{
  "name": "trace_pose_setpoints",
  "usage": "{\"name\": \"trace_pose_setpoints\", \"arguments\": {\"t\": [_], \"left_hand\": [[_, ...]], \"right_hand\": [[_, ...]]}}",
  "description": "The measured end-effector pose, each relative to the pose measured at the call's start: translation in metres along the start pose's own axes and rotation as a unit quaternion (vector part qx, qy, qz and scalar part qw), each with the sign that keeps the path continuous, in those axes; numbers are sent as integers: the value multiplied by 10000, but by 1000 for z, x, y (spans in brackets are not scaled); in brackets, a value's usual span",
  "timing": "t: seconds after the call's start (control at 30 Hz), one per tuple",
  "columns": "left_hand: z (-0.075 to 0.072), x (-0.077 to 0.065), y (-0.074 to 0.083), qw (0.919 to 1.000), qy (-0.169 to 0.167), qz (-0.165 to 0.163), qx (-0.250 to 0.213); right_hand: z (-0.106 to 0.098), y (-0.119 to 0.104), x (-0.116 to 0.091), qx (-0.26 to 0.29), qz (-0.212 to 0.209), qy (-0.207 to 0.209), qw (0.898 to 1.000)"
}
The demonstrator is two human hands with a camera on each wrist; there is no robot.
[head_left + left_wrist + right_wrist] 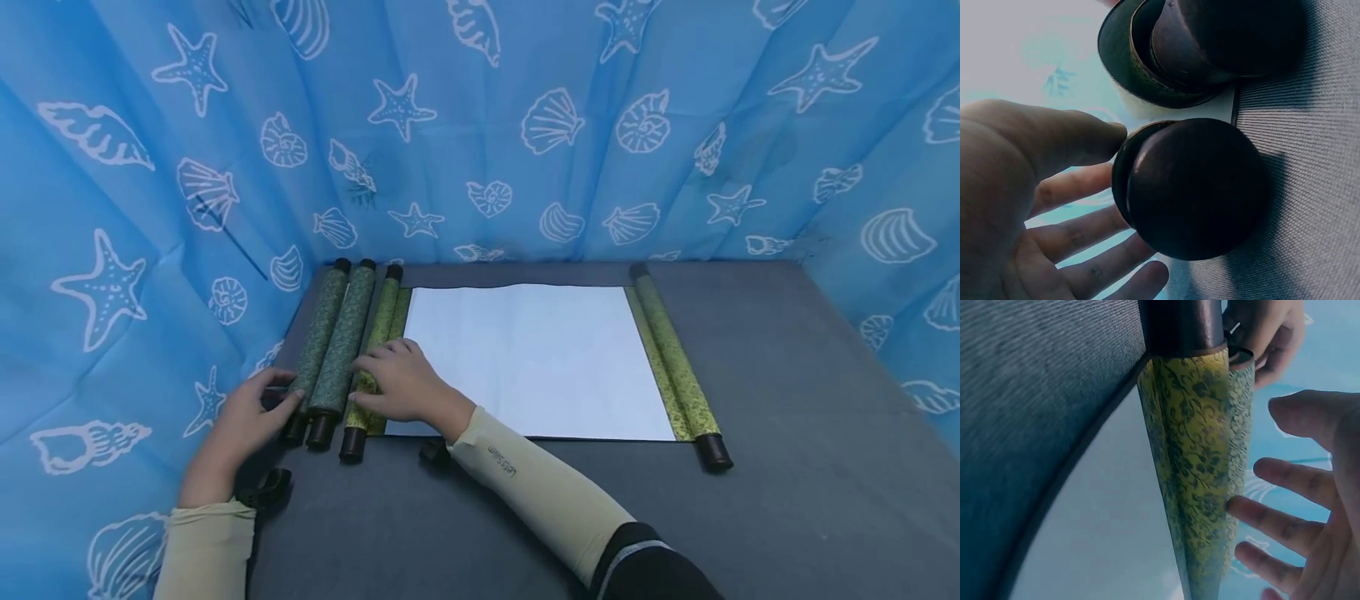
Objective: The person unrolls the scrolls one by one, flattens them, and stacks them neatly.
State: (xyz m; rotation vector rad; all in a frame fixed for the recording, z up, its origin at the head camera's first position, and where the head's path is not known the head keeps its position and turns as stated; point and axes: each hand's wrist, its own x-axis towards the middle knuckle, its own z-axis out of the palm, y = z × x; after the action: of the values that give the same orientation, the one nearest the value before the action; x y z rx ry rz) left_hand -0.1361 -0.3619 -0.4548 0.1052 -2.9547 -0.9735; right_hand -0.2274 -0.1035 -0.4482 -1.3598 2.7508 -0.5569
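A scroll with yellow-green patterned ends lies unrolled, its white sheet [532,358] between a left roller [386,310] and a right roller [675,358]. Left of it, a dark green scroll [347,346] is wound into two rolls side by side. My left hand [242,421] holds the near end of its outer roll [1197,187], thumb on one side and fingers curving round the other. Over the yellow-green left roller hovers my right hand [401,383]; its fingers [1279,519] are spread, one fingertip right at the roller's edge in the right wrist view.
A grey cloth [795,400] covers the table. A blue curtain [480,133] with shells and starfish hangs behind and along both sides, close to the green scroll on the left. Dark wrist camera mounts [270,490] sit under the wrists.
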Motion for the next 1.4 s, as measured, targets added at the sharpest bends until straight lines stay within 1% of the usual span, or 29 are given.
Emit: {"name": "trace_pose_setpoints", "arguments": {"t": [0.1,0.23,0.43,0.6,0.73,0.93,1.1,1.2,1.4], "left_hand": [[1,0,2,10000,14,-31,-79],[2,-1,3,9998,-3,-94,-178],[2,-1,-1,9995,1,-85,-288],[3,-1,-5,9993,18,-41,-367],[4,2,-7,9992,-65,-81,-382],[7,4,-6,9992,-183,-122,-346],[9,6,-6,9992,-203,-46,-332],[9,6,-5,9989,-218,-101,-406],[5,7,-5,9976,-333,-91,-597]], "right_hand": [[3,-2,4,-230,122,-87,9996],[6,-5,8,-392,90,-99,9991],[12,-13,18,-554,100,-266,9981],[18,-20,25,-651,243,-452,9966],[18,-22,28,-667,361,-599,9953],[25,-23,35,-815,500,-731,9927],[30,-24,40,-812,603,-796,9917],[32,-24,43,-777,652,-831,9914],[34,-27,46,-516,625,-782,9936]]}}
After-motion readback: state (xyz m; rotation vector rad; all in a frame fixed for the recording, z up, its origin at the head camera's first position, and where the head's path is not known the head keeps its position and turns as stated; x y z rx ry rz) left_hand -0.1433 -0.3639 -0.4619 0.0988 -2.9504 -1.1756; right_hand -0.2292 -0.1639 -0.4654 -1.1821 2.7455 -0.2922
